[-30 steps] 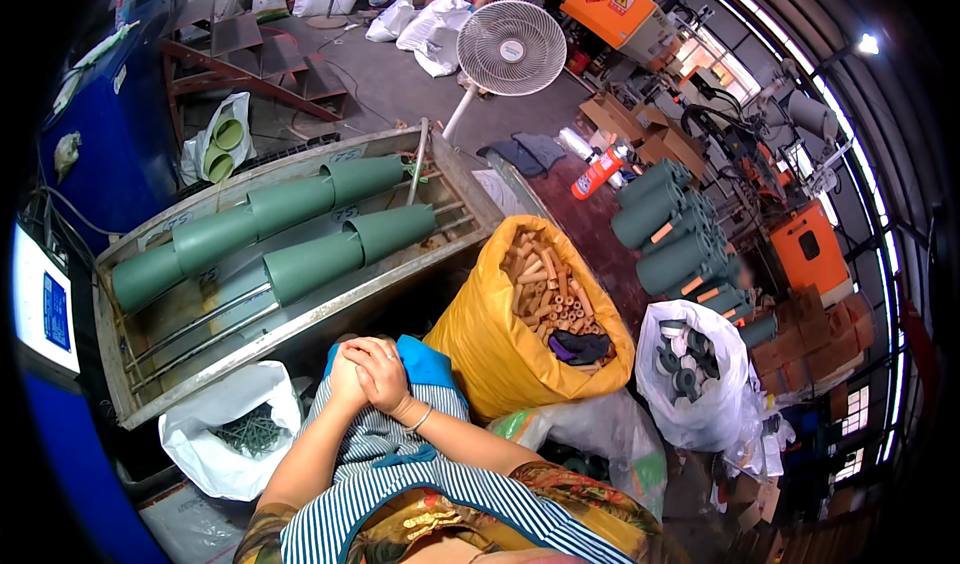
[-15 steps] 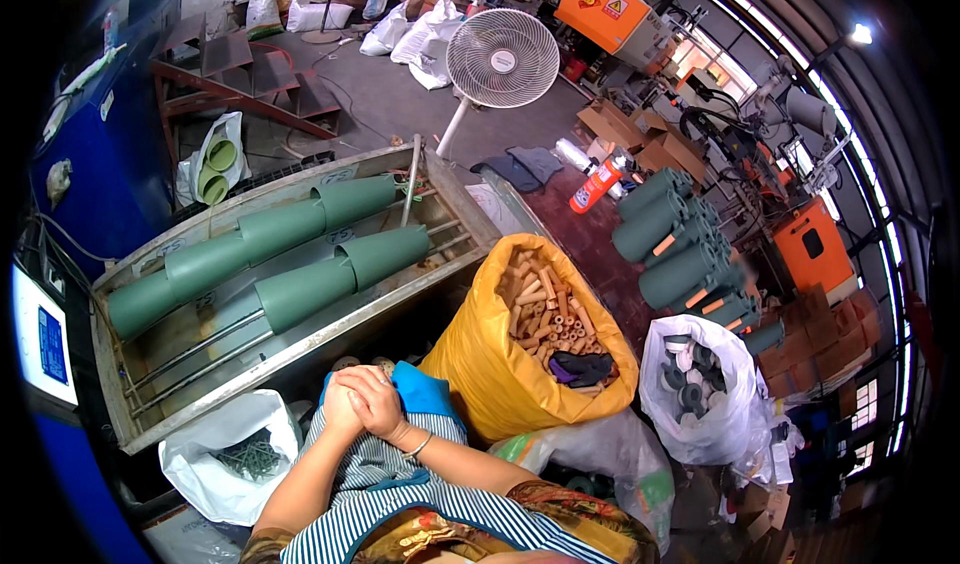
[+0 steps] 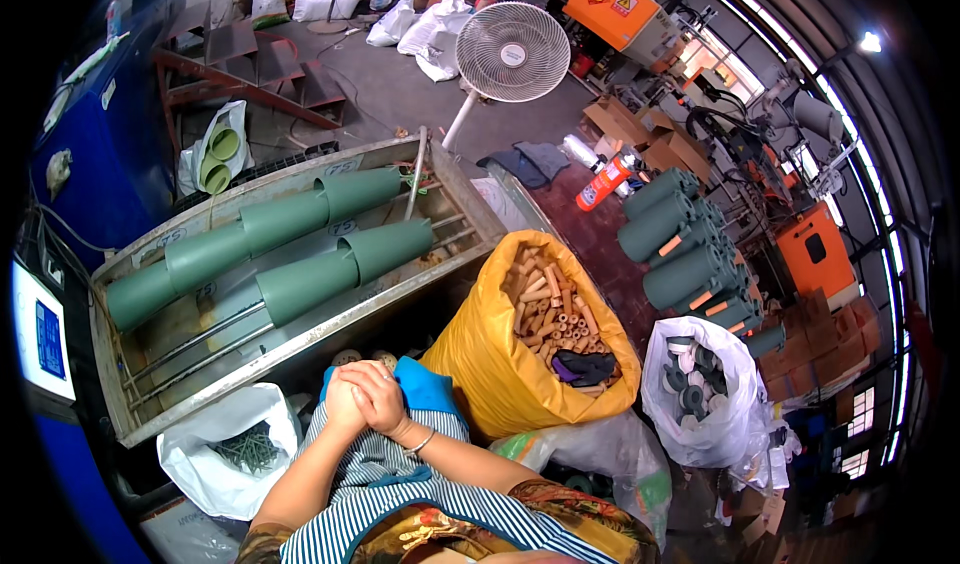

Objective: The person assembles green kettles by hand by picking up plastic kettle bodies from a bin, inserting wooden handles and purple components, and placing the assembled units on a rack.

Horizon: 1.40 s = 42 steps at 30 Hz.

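While the striped apron lay across the person's lap, the left hand and right hand rested clasped on it, beside a bright blue cloth. The right fingers were together, folded over the left hand; the left fingers were mostly covered, so their set could not be told. A right elbow swung outward might have jolted the yellow sack, spilling tan tubes heaped near its rim; a leftward sweep could have snagged the soft-mouthed white bag. Ahead, the metal trough presented a hard near edge that knuckles might have struck, with nested green cones beyond. The freest room was above the lap, between bag and sack.
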{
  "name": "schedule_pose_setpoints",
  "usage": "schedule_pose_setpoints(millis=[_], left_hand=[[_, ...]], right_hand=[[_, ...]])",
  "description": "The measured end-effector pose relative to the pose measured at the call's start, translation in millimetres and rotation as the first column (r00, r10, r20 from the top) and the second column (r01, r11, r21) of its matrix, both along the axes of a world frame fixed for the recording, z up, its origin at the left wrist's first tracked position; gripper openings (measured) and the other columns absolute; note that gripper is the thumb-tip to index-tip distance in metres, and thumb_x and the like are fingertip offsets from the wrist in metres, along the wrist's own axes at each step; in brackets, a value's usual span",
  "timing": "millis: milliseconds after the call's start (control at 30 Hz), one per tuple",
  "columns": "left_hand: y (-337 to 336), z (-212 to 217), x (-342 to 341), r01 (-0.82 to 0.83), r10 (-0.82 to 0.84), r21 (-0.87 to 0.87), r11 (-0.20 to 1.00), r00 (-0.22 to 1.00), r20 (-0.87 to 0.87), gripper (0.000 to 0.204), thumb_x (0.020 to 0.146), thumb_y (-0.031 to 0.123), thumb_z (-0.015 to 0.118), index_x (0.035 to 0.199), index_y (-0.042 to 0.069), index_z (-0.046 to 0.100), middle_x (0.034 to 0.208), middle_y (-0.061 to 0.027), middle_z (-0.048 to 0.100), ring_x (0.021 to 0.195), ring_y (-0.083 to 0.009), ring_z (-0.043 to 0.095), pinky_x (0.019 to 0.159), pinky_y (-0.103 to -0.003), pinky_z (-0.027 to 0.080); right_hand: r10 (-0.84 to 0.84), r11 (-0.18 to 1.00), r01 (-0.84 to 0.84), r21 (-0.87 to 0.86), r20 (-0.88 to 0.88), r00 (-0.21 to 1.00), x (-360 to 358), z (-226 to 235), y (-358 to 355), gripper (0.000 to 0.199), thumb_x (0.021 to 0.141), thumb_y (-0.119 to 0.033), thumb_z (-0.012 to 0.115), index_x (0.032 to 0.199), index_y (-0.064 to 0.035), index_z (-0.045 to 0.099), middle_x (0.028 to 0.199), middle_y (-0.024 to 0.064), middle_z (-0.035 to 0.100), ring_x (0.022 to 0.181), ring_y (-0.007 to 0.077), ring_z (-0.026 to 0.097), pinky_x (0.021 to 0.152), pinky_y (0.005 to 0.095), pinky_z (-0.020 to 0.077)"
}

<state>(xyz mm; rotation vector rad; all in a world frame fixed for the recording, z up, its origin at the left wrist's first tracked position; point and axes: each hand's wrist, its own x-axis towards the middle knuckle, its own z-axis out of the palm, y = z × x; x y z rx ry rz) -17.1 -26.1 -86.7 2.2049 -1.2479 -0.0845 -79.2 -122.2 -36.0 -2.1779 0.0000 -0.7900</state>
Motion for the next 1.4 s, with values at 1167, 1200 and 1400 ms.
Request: schedule_pose_setpoints(millis=[1167,1200,1400], left_hand=[[-2.0,-2.4,4.9,0.006,-0.006,-0.006,1.000,1.000,0.001,0.020,0.074,0.021,0.062,0.090,0.010,0.065,0.094,-0.0112,0.066,0.090,-0.0301,0.063,0.080,-0.043,0.049],[-1.1,-2.8,4.3,0.003,-0.003,-0.005,1.000,1.000,0.002,0.020,0.074,0.021,0.062,0.090,0.010,0.065,0.094,-0.0112,0.066,0.090,-0.0301,0.063,0.080,-0.043,0.049],[-1.7,-3.0,4.1,0.003,-0.003,-0.004,1.000,1.000,0.001,0.019,0.073,0.021,0.063,0.088,0.010,0.066,0.092,-0.0112,0.066,0.089,-0.0302,0.063,0.079,-0.043,0.049]], right_hand=[[0.018,1.000,-0.018,-0.024,0.011,1.000,1.4,-4.8,-2.6,0.030,0.091,-0.021,0.052,0.109,-0.0020,0.067,0.113,0.0168,0.066,0.106,0.0358,0.059,0.096,0.0438,0.0454],[0.014,1.000,-0.014,-0.019,0.005,1.000,1.4,-4.6,-2.1,0.032,0.091,-0.022,0.051,0.108,-0.0012,0.068,0.113,0.0170,0.066,0.106,0.0360,0.059,0.096,0.0440,0.0453],[0.007,1.000,-0.007,-0.009,-0.002,1.000,1.0,-4.8,-1.6,0.035,0.092,-0.026,0.049,0.106,0.0005,0.068,0.113,0.0173,0.068,0.105,0.0364,0.060,0.097,0.0443,0.0449]])
